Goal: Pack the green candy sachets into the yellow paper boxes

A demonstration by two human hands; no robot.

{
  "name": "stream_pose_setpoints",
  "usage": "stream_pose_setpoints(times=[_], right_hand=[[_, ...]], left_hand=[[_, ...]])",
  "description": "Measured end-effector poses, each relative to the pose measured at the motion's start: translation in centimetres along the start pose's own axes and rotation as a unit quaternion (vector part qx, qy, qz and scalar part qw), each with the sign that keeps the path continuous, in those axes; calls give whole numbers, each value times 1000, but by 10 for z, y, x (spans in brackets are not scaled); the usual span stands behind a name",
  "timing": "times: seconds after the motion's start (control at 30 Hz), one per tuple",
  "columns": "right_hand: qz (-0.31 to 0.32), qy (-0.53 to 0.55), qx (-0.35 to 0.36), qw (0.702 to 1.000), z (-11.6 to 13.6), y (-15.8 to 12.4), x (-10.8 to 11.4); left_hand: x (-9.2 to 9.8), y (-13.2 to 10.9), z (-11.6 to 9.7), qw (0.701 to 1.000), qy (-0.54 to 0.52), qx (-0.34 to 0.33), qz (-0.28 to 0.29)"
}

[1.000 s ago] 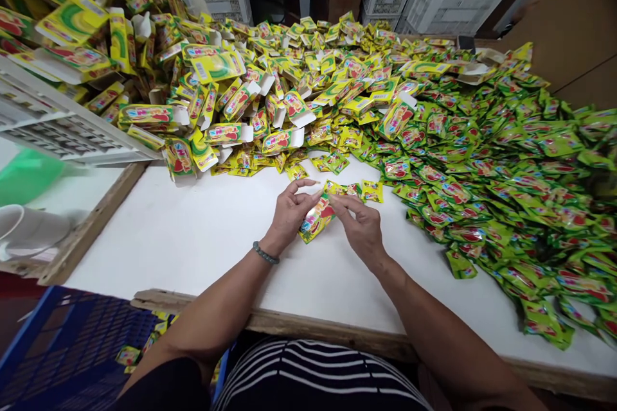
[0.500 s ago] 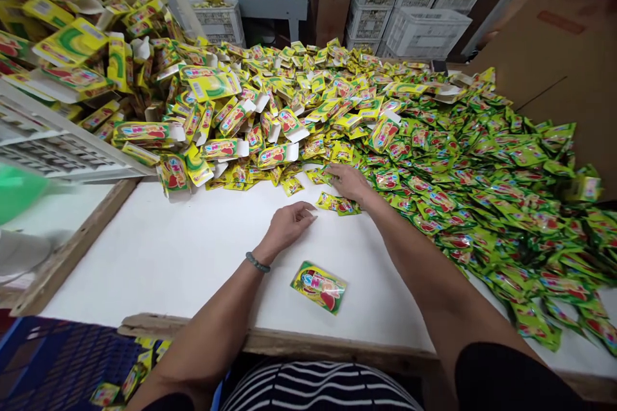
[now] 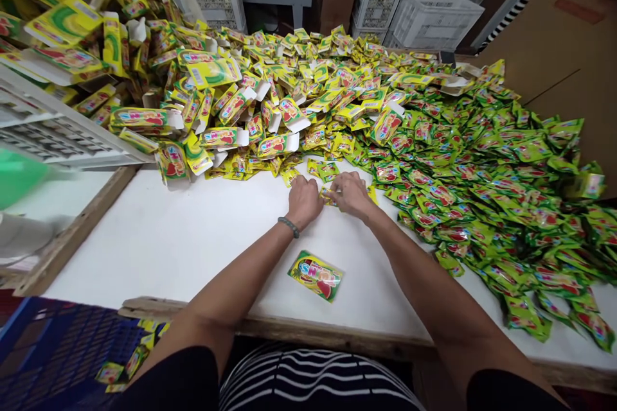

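My left hand (image 3: 304, 199) and my right hand (image 3: 351, 193) meet at the near edge of a pile of small yellow-green sachets (image 3: 329, 170). Both hands have curled fingers pinching small sachets (image 3: 329, 195) between them. A larger green pouch (image 3: 315, 275) lies flat on the white table (image 3: 193, 237) just in front of my arms, touched by neither hand. A big heap of green pouches (image 3: 482, 173) spreads to the right of my right hand.
Yellow folded cartons (image 3: 216, 103) are piled at the left and back. A white plastic crate (image 3: 53, 135) lies at the left, and a blue crate (image 3: 58, 347) sits below the table edge. White crates (image 3: 424, 0) and cardboard (image 3: 563, 45) stand behind.
The green pouch I held in both hands a second ago now lies on the table. My right hand reached into the sachets, then my left hand joined it there.
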State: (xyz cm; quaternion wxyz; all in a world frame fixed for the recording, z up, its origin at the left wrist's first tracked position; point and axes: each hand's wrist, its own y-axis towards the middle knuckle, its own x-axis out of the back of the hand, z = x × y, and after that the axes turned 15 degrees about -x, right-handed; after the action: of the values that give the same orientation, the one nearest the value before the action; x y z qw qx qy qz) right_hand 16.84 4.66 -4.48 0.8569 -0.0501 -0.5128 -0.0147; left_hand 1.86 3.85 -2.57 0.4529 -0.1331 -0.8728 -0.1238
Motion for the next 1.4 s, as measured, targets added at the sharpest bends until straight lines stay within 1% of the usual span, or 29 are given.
stream_pose_setpoints(times=[0.07,0.13,0.17,0.23,0.27,0.33,0.4,0.5,0.6,0.67,0.73,0.8,0.83,0.87,0.9,0.97,1.03,1.07,1.1,1.17,1.2,1.27,1.3,1.33,1.4], right_hand=[[1,56,-6,998,0,-14,2],[16,170,-19,985,-3,-26,5],[36,239,-31,970,-4,-32,7],[81,370,-63,924,-7,-41,12],[97,420,-80,899,-8,-45,15],[113,480,-113,863,-10,-53,18],[124,491,-134,852,-13,-58,18],[115,481,-134,859,-19,-65,15],[73,479,-116,867,-21,-70,11],[56,466,-90,878,-19,-72,9],[76,444,-66,890,-17,-73,9],[118,430,-60,893,-19,-72,9],[128,431,-62,891,-22,-70,9],[123,438,-67,888,-27,-67,10],[103,445,-73,887,-33,-64,11],[21,438,-91,894,-46,-57,15],[-71,378,-109,917,-58,-52,19],[-97,330,-100,933,-62,-51,20],[-108,274,-76,953,-64,-51,21],[-98,143,3,985,-61,-53,19],[-91,75,45,992,-58,-55,17],[-97,-29,97,990,-51,-56,13],[-109,-49,103,988,-48,-56,11],[-122,-44,99,987,-45,-56,9],[-158,31,65,985,-42,-53,9]], left_hand=[[-1,0,3,997,-72,-12,6],[1,-5,5,981,-193,-33,-6],[3,-8,5,964,-263,-42,-12],[6,-15,3,923,-381,-52,-11],[8,-19,0,908,-416,-53,-4],[9,-26,-5,897,-440,-47,19],[8,-31,-10,898,-436,-41,42],[7,-37,-16,894,-443,-25,61],[10,-39,-19,890,-449,-5,75],[11,-39,-21,898,-427,-13,100],[11,-39,-22,915,-382,-31,128],[7,-38,-23,930,-340,-39,135],[4,-37,-23,936,-326,-36,127],[1,-36,-23,941,-319,-30,113],[-2,-36,-22,943,-317,-23,95],[-8,-34,-18,942,-330,-4,57],[-12,-31,-13,934,-357,25,16],[-12,-30,-10,926,-376,44,-4],[-13,-29,-7,915,-397,65,-24],[-13,-28,-2,892,-435,105,-60],[-13,-27,0,880,-453,120,-75],[-13,-26,3,858,-484,139,-96],[-12,-26,4,851,-494,142,-105],[-12,-25,4,846,-500,144,-113],[-11,-25,5,843,-503,148,-123]])
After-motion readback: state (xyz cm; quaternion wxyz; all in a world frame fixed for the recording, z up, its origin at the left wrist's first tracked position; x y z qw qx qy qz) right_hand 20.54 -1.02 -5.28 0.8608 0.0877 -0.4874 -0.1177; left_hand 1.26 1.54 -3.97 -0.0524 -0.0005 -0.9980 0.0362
